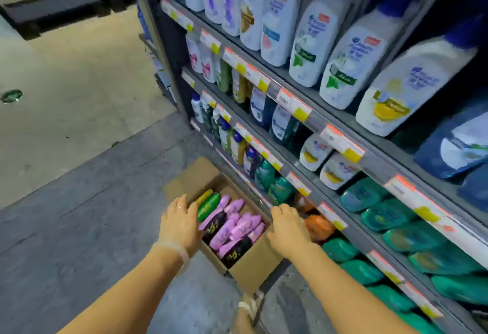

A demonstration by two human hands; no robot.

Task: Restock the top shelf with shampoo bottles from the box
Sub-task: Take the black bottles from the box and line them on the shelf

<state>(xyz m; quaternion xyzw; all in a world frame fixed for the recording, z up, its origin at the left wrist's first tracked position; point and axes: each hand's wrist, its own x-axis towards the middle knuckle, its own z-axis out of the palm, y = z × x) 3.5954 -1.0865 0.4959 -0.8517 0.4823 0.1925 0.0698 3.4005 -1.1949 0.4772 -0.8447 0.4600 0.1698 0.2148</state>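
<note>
An open cardboard box [253,267] sits on the floor against the foot of the shelving. Several pink and black shampoo bottles [235,228] lie in it, with a green bottle [208,207] at its far end. My left hand [181,224] hovers over the box's left side, fingers apart, holding nothing. My right hand [287,230] is over the box's right edge, also with spread fingers and nothing in it. The highest shelf in view [237,59] carries white bottles with blue caps [314,43].
The shelf unit fills the right side, with price tags [293,104] along each shelf edge. Lower shelves hold teal bottles [412,236] and orange ones [318,225]. My sandalled foot [249,307] stands by the box. Grey and beige floor lies to the left.
</note>
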